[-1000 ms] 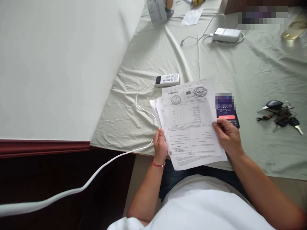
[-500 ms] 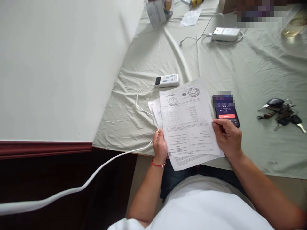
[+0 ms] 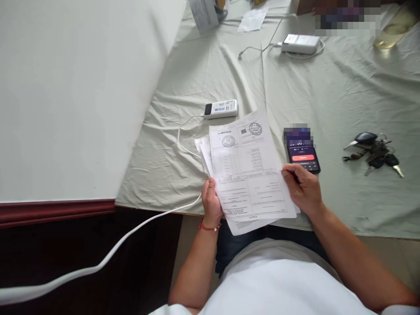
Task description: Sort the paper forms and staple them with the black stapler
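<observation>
A printed sheet of paper (image 3: 246, 170) with two round stamps lies on top of other sheets (image 3: 205, 153) at the near table edge. My left hand (image 3: 211, 201) grips the left side of the papers, thumb on top, with a red bracelet on the wrist. My right hand (image 3: 303, 186) pinches the right edge of the top sheet between thumb and fingers. Just beyond that hand lies a phone (image 3: 302, 153) with a lit screen. Past the papers rests a white power bank (image 3: 221, 109) with a cable plugged in; the cable runs behind my left hand.
A bunch of keys (image 3: 377, 151) lies at the right on the green tablecloth (image 3: 328, 96). Farther back are another white power bank (image 3: 300, 44) with a cable, a paper slip (image 3: 253, 19) and a glass (image 3: 387, 39). A white wall (image 3: 82, 96) borders the table's left side.
The view has shifted slightly, so most things appear a little farther left. The top sheet has slid slightly over the one beneath; both hands keep their hold.
</observation>
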Demonstrator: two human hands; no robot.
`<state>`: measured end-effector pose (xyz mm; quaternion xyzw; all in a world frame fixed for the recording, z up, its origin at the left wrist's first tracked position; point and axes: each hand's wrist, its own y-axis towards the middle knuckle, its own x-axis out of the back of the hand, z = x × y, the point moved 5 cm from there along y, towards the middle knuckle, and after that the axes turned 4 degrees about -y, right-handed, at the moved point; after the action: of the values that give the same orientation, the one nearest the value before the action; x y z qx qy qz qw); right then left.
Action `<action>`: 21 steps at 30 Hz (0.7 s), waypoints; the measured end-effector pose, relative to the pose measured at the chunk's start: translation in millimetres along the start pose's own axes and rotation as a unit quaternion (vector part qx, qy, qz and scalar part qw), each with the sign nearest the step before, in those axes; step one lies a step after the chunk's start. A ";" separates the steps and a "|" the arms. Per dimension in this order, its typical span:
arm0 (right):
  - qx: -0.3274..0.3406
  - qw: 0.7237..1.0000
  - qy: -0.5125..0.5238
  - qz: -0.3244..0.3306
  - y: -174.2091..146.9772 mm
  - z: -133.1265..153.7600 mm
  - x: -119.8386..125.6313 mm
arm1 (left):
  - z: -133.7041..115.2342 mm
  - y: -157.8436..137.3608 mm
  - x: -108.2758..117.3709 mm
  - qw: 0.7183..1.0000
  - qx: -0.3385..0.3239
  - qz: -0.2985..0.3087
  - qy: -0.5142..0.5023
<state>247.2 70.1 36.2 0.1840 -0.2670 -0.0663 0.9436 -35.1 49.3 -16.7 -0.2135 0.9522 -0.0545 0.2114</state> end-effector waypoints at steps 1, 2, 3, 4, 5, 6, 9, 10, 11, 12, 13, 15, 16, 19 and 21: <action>-0.004 1.000 0.000 0.001 0.4 -0.7 1.1 | 0.9 0.1 -2.2 1.000 0.014 0.017 -0.017; -0.009 1.000 0.000 0.005 0.9 -1.7 2.3 | 1.2 0.1 -4.3 0.999 0.026 0.029 -0.031; -0.013 1.000 -0.001 0.013 1.6 -2.8 3.5 | 1.0 0.1 -6.1 0.998 0.033 0.037 -0.039; -0.017 1.000 -0.004 0.024 2.2 -3.9 4.6 | 0.5 -0.1 -7.3 0.998 0.036 0.041 -0.042; -0.019 0.999 -0.009 0.038 2.7 -5.0 5.6 | -0.1 -0.3 -8.2 0.997 0.038 0.042 -0.041; -0.021 0.998 -0.015 0.051 3.0 -5.9 6.7 | -0.6 -0.5 -9.0 0.997 0.041 0.045 -0.041; -0.021 0.996 -0.026 0.079 2.2 -6.8 10.9 | -1.8 -1.2 -9.8 0.997 0.041 0.047 -0.035; -0.022 0.996 -0.026 0.087 1.5 -6.5 12.0 | -2.4 -1.2 -9.4 0.998 0.037 0.042 -0.030; -0.023 0.995 -0.024 0.096 0.6 -5.9 12.7 | -2.9 -1.1 -8.8 0.998 0.033 0.037 -0.025; -0.024 0.994 -0.022 0.103 -0.2 -5.1 13.1 | -3.2 -0.9 -8.5 0.999 0.030 0.033 -0.021; -0.026 0.994 -0.021 0.108 -0.8 -4.2 13.0 | -3.2 -0.6 -8.5 0.999 0.028 0.033 -0.020; -0.036 0.993 -0.019 0.107 -1.1 -3.1 11.5 | -2.4 0.1 -9.9 0.998 0.029 0.042 -0.021; -0.043 0.994 -0.020 0.102 -0.8 -3.2 10.1 | -1.7 0.4 -10.8 0.998 0.029 0.048 -0.020; -0.042 0.994 -0.044 0.086 0.3 -3.7 3.6 | -0.4 0.4 -11.9 0.999 0.016 0.048 -0.001; -0.018 0.994 -0.076 0.071 -0.5 -3.5 0.6 | -1.1 -1.8 -11.5 0.999 0.006 0.038 0.012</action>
<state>249.6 70.6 33.5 0.1424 -0.3487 -0.0177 0.9262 -25.5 52.7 -11.0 -0.1756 0.9618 -0.0546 0.2028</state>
